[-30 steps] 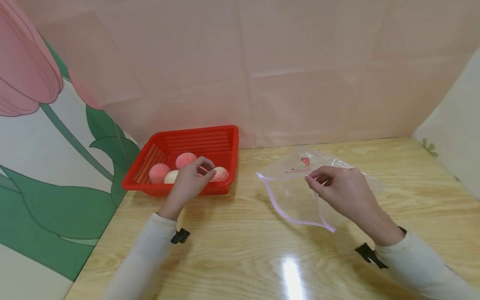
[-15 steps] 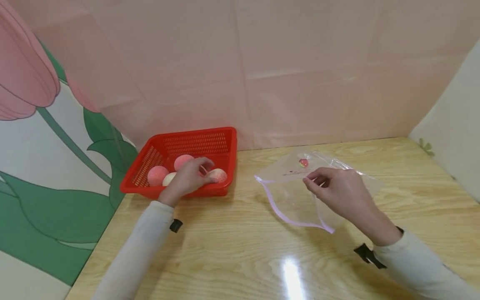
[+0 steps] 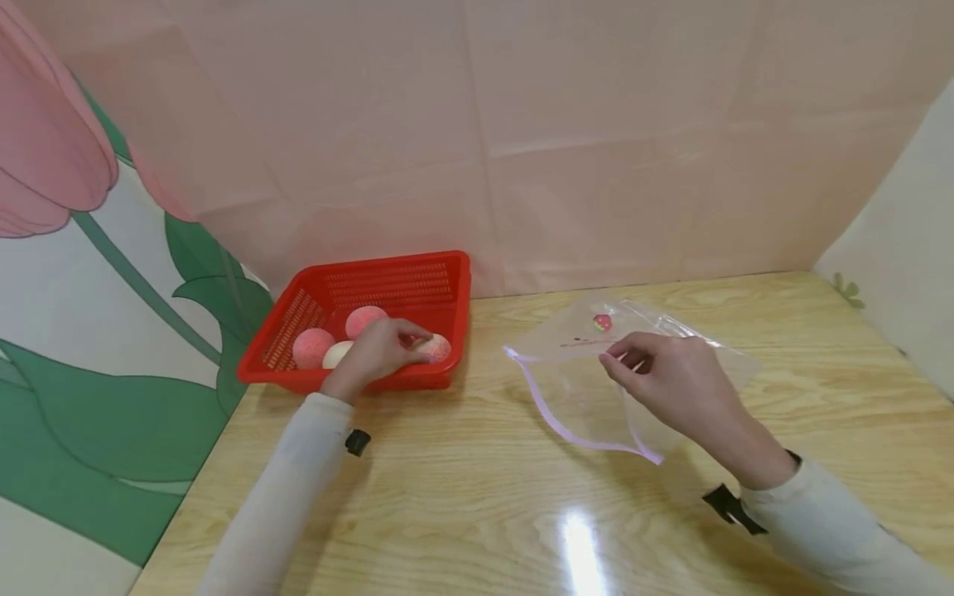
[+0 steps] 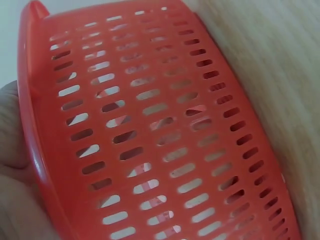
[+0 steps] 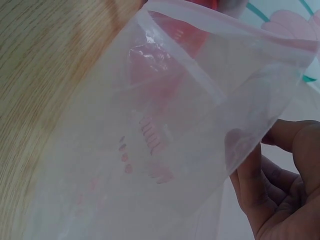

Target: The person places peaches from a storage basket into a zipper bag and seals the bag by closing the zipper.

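Note:
My left hand [image 3: 376, 354] reaches over the near rim of a red plastic basket [image 3: 387, 269]. Its thumb and fingers are around a pale ball with pink speckles [image 3: 438, 348] at the basket's right end. Two pink balls [image 3: 313, 348] and a cream ball [image 3: 338, 354] lie to the left of that hand. On the other side, my right hand [image 3: 674, 372] pinches the upper layer of a clear zip bag [image 3: 574, 397], whose lilac-edged mouth gapes toward the basket. In the left wrist view the slotted basket wall [image 4: 150, 120] hides most of the left hand and the balls.
Both things rest on a wood-grain table [image 3: 462, 497], with bare surface between basket and bag. A pink covering [image 3: 596, 149] rises behind the table's back edge. To the left is a wall with painted tulips [image 3: 74, 397].
My left hand has lowered into the basket and its thumb and fingers have come around the speckled ball. The right hand and the bag stay nearly in place.

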The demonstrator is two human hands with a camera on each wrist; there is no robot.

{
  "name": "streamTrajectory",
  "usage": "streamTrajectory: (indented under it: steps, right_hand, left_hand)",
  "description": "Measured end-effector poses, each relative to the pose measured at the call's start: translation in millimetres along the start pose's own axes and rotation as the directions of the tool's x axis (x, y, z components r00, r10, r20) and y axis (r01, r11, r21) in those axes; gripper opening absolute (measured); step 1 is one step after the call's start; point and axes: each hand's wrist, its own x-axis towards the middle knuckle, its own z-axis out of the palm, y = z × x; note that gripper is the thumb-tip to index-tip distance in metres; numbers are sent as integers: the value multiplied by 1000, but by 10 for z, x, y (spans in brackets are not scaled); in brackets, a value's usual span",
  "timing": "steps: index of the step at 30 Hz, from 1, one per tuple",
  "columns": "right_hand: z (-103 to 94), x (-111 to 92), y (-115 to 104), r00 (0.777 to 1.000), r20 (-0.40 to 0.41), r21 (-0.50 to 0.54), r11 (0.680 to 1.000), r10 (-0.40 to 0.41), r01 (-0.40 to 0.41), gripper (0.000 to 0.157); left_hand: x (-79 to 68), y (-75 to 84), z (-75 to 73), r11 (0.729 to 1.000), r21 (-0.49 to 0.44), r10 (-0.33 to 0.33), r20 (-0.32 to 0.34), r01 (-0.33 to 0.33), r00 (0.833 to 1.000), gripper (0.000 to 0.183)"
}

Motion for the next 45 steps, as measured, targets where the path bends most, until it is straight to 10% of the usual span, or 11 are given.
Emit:
streamTrajectory:
  steps: [25, 45]
  right_hand:
    - [41, -15, 10, 1000, -4, 4, 1000, -27, 27, 8]
    - [64, -5, 0, 999, -8, 6, 999, -43, 43, 8]
  left_hand:
    - [287, 56, 23, 984, 149, 73, 134, -93, 988, 54]
    - [241, -35, 41, 995, -68, 62, -79, -67, 995, 79]
